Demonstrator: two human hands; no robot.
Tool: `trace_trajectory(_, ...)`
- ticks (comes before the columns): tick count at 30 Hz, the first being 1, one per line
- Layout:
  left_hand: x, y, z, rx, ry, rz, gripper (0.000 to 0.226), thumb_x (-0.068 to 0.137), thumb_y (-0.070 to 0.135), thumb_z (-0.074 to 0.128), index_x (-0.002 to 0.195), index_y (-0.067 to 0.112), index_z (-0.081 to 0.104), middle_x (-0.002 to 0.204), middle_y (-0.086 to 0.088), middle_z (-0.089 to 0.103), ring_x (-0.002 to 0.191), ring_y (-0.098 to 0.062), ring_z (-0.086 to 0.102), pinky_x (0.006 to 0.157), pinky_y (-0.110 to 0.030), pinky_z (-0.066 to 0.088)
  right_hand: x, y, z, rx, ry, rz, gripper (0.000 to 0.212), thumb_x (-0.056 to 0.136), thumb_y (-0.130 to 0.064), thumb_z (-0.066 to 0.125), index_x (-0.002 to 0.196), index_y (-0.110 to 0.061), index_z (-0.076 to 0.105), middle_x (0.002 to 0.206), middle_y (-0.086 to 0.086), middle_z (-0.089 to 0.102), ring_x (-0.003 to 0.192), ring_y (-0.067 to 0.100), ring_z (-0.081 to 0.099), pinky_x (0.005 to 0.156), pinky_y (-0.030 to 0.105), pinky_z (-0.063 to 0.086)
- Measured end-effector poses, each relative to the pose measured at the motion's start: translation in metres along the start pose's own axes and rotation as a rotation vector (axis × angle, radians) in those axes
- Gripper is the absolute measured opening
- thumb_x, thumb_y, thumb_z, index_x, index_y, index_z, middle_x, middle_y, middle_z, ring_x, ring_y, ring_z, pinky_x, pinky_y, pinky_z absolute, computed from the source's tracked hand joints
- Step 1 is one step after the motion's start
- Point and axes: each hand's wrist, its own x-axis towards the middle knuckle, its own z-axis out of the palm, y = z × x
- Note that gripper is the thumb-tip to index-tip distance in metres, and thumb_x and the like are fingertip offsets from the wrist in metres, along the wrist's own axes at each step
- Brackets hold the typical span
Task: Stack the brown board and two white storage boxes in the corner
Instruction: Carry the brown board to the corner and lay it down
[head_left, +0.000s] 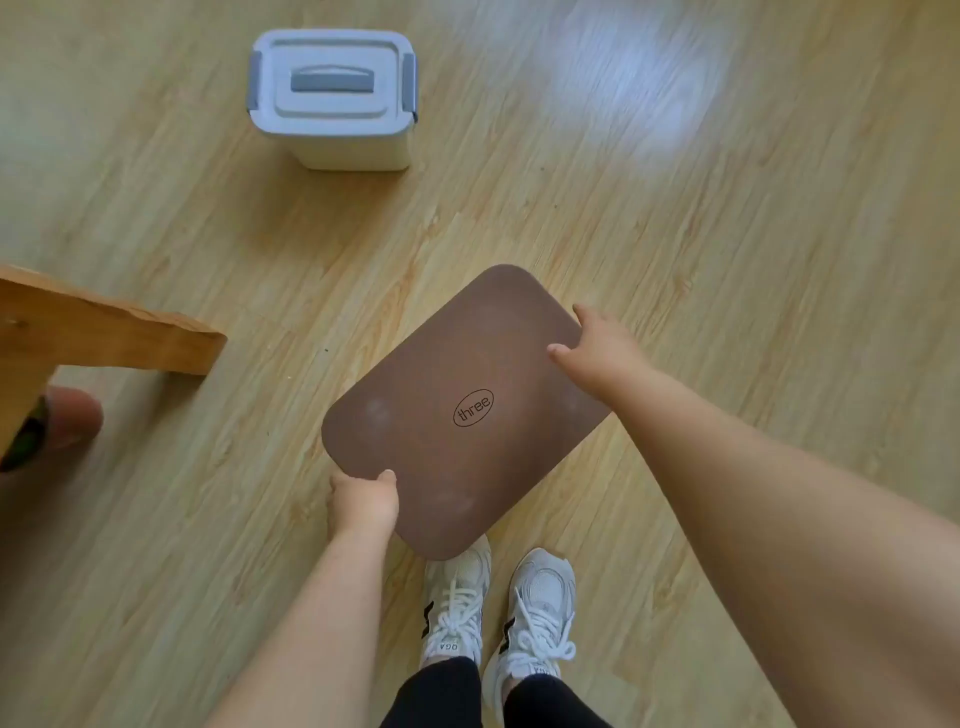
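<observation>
I hold a brown board (457, 410) with rounded corners and an oval "three" mark flat above the wooden floor, in front of my feet. My left hand (363, 501) grips its near left edge. My right hand (597, 345) grips its far right corner. One white storage box (332, 104) with a grey handle and grey side clips stands closed on the floor, farther ahead and to the left. Only this one box is in view.
A wooden furniture piece (104, 327) juts in from the left edge, with a blurred pinkish object (67, 415) below it. My white sneakers (498, 603) stand under the board's near corner. Light wood flooring (727, 260) spreads to the right, with a bright glare patch.
</observation>
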Motion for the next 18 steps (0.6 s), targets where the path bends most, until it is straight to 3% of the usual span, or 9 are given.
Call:
trace_trajectory(6,0.047,-0.011,0.039,-0.348,-0.082,-0.188,0.067,0.094,0.04,0.055,0.147,0.005,0.033,0.145,-0.013,0.048,0.129,-0.035,0.049,0.1,-0.042,0.041,0.049,0.005,0.026,0.042,-0.034,0.058,0.064,0.089,-0.036,0.056,0.146,-0.019,0.033,0.143,0.008,0.043,0.129,0.031,0.046,0.092,0.039,0.041)
trace_trajectory(9,0.06,-0.012,0.042,-0.544,-0.108,-0.233,0.061,0.094,0.037,0.057,0.145,0.008,0.04,0.144,-0.009,0.051,0.129,-0.03,0.051,0.096,-0.037,0.041,0.063,0.005,0.03,0.102,-0.083,0.075,0.064,0.087,-0.035,0.06,0.143,-0.02,0.035,0.138,0.009,0.047,0.124,0.032,0.049,0.093,0.04,0.043)
trace_trajectory(12,0.063,-0.009,0.041,-0.605,-0.114,-0.234,0.052,0.097,0.027,0.057,0.143,0.007,0.044,0.142,-0.007,0.053,0.13,-0.028,0.051,0.102,-0.039,0.04,0.072,0.005,0.03,0.144,-0.112,0.105,0.069,0.083,-0.033,0.066,0.143,-0.019,0.034,0.136,0.011,0.047,0.123,0.033,0.05,0.1,0.045,0.044)
trace_trajectory(14,0.063,-0.006,0.04,-0.613,-0.09,-0.22,0.051,0.095,0.024,0.06,0.141,0.007,0.045,0.14,-0.009,0.054,0.126,-0.03,0.054,0.095,-0.039,0.043,0.074,0.005,0.029,0.17,-0.116,0.129,0.071,0.081,-0.03,0.068,0.142,-0.017,0.034,0.136,0.011,0.048,0.122,0.034,0.05,0.101,0.047,0.044)
trace_trajectory(18,0.057,0.007,0.031,-0.609,0.012,-0.203,0.054,0.091,0.02,0.065,0.139,0.007,0.044,0.136,-0.011,0.057,0.121,-0.033,0.057,0.098,-0.045,0.047,0.068,0.01,0.019,0.202,-0.118,0.164,0.067,0.085,-0.021,0.066,0.142,-0.014,0.032,0.132,0.011,0.05,0.119,0.033,0.052,0.087,0.037,0.043)
